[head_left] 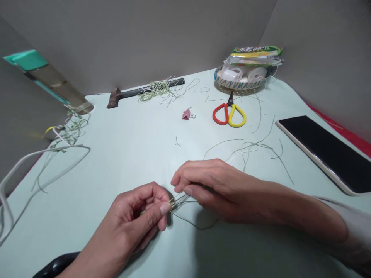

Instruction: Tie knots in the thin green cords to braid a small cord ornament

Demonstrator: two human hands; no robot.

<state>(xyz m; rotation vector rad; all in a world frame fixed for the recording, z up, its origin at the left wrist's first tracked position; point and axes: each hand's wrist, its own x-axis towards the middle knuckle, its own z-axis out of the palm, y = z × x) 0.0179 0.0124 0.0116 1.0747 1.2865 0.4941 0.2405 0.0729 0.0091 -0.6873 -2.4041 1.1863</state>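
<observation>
My left hand (136, 216) is closed, thumb pressed against the fingers on a bundle of thin green cords (180, 200). A small knotted part of the bundle peeks out inside the palm, mostly hidden. To its right, my right hand (220, 187) pinches some of the same cords between thumb and fingers. The loose ends spread past it over the table, some hidden beneath the hand. More green strands (257, 144) lie beyond my right hand. A short forked snippet of cord (177, 143) rests ahead of my hands.
Behind are a pink binder clip (187, 114), red-and-yellow scissors (228, 114), and a hammer (130, 93) under tangled cord (156, 89). A basket (240, 84) holds white spools. At right lies a phone (327, 150); at left, a white cable (17, 164) and knotted cords (74, 125).
</observation>
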